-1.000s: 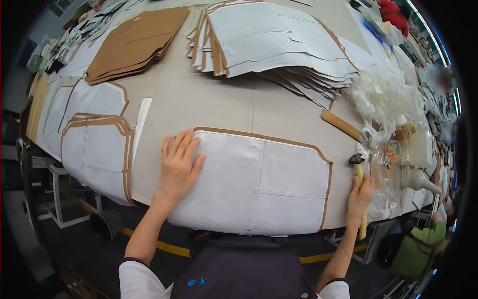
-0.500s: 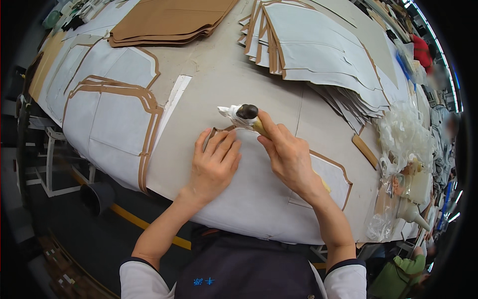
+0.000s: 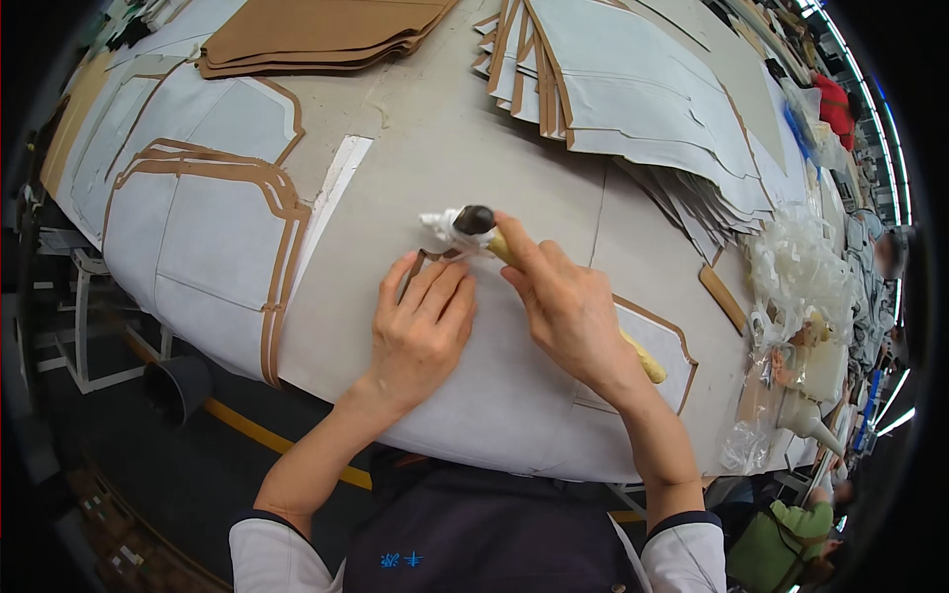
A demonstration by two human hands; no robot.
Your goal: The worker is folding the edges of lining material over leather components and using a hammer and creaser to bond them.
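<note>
My right hand (image 3: 575, 321) is wrapped around a hammer (image 3: 647, 356) with a yellowish handle. Its dark, round head carries a white wrapping and hangs over the panel's upper edge; whether it touches is unclear. Under my hands lies a white-backed panel (image 3: 524, 395) with brown edging, partly hidden by them. My left hand (image 3: 423, 331) rests flat on this piece, its fingers extended beside a folded brown strip of the edge, close to the hammer head.
Stacked white panels with brown borders (image 3: 203, 237) lie on the left. Brown sheets (image 3: 316, 35) and another white pile (image 3: 633, 89) sit farther back. On the right are a wooden-handled tool (image 3: 723, 299), clear plastic bags (image 3: 801, 262) and a whitish bottle (image 3: 811, 425).
The hammer head has shifted slightly left, and more of the handle's end shows below my right wrist. My left hand stays on the panel. The view has shifted a little.
</note>
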